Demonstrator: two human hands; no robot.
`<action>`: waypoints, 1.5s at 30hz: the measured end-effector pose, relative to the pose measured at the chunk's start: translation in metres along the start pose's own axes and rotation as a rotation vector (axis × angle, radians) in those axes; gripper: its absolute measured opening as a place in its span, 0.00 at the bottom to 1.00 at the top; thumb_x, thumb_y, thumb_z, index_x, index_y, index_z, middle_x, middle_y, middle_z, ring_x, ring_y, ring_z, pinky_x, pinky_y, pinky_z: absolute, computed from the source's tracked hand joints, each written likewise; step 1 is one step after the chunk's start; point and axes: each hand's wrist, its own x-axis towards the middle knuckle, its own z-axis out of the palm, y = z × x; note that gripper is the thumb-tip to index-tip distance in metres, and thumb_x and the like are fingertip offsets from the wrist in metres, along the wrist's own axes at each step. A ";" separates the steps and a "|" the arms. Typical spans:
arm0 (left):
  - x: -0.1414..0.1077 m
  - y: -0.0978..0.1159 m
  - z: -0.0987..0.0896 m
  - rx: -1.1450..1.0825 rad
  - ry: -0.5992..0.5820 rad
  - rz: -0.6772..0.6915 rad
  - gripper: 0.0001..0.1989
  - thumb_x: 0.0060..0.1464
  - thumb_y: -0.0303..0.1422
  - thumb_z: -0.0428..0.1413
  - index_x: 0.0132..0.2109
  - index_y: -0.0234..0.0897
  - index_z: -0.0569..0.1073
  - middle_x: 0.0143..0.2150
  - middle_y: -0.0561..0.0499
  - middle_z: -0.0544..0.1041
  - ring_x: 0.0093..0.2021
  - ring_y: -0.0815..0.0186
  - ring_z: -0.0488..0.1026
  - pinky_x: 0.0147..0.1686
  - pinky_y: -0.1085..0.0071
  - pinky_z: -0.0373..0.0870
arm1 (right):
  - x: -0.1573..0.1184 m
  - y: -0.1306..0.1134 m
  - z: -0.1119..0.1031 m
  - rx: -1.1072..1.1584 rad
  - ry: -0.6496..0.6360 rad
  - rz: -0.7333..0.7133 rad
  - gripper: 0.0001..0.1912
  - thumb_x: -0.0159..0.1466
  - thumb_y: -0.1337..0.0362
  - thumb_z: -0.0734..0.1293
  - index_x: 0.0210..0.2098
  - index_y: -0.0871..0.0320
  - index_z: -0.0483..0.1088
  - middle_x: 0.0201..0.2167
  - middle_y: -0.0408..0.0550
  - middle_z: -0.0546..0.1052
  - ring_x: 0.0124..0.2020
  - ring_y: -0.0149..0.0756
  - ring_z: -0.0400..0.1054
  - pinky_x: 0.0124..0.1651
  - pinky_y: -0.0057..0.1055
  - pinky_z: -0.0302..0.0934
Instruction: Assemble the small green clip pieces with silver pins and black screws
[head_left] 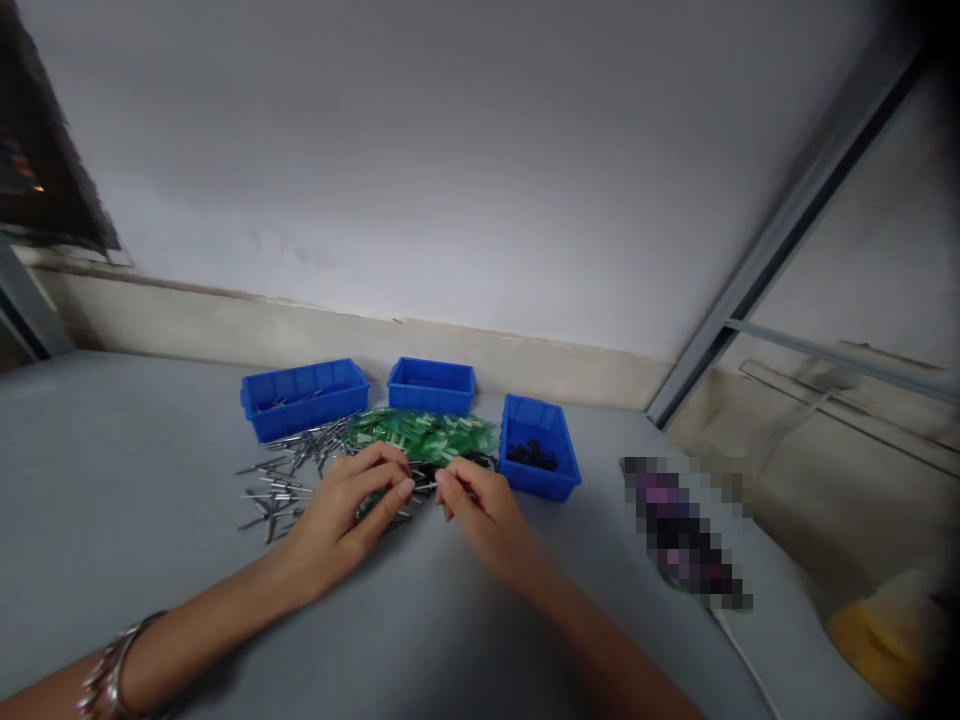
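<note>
My left hand (358, 502) and my right hand (484, 510) meet in front of the pile, both with fingers pinched. A slim metal rod (425, 486) spans the small gap between their fingertips, and each hand grips an end; most of it is hidden. Just behind my hands lies a heap of green translucent plastic pieces (427, 434). Loose metal rods (277, 495) are scattered to the left of my left hand. Some small black parts show between and behind my hands, partly covered.
A long blue bin (307, 405) with a few metal rods stands back left. Another blue bin (431, 390) stands at the back middle. The right blue bin (551, 480) holds small black parts (531, 455). A blurred-out device (679, 530) with a white cable (742, 655) lies on the right.
</note>
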 end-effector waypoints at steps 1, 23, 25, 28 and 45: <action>0.000 0.000 0.000 -0.001 0.005 -0.003 0.12 0.59 0.31 0.43 0.32 0.37 0.68 0.37 0.50 0.68 0.39 0.65 0.65 0.40 0.67 0.60 | 0.000 0.000 0.000 -0.003 0.002 -0.006 0.15 0.63 0.60 0.54 0.21 0.58 0.58 0.18 0.38 0.59 0.22 0.26 0.53 0.26 0.25 0.47; -0.001 0.000 0.003 -0.008 0.010 -0.020 0.08 0.58 0.31 0.45 0.34 0.37 0.66 0.37 0.50 0.67 0.39 0.65 0.64 0.39 0.67 0.60 | 0.000 0.002 0.000 -0.046 0.076 -0.026 0.14 0.62 0.60 0.56 0.22 0.57 0.55 0.17 0.37 0.57 0.20 0.25 0.51 0.25 0.25 0.45; -0.001 0.000 0.003 -0.007 0.030 -0.018 0.07 0.58 0.31 0.45 0.34 0.37 0.66 0.37 0.50 0.67 0.39 0.64 0.64 0.40 0.67 0.60 | 0.000 0.002 0.001 -0.056 0.058 -0.017 0.14 0.62 0.60 0.56 0.22 0.57 0.55 0.17 0.37 0.57 0.20 0.25 0.51 0.25 0.25 0.45; -0.001 -0.001 0.002 0.011 0.052 -0.014 0.07 0.58 0.31 0.45 0.34 0.37 0.66 0.37 0.50 0.67 0.40 0.64 0.64 0.41 0.66 0.59 | 0.001 0.001 0.001 -0.086 -0.003 -0.001 0.13 0.62 0.61 0.56 0.22 0.58 0.56 0.18 0.37 0.58 0.21 0.26 0.52 0.25 0.25 0.45; 0.000 0.000 0.002 0.013 0.001 -0.018 0.09 0.59 0.33 0.43 0.36 0.37 0.66 0.38 0.49 0.67 0.41 0.64 0.64 0.40 0.67 0.61 | 0.003 0.002 -0.003 0.091 -0.020 0.081 0.22 0.63 0.57 0.54 0.17 0.59 0.59 0.15 0.40 0.62 0.19 0.26 0.56 0.25 0.24 0.50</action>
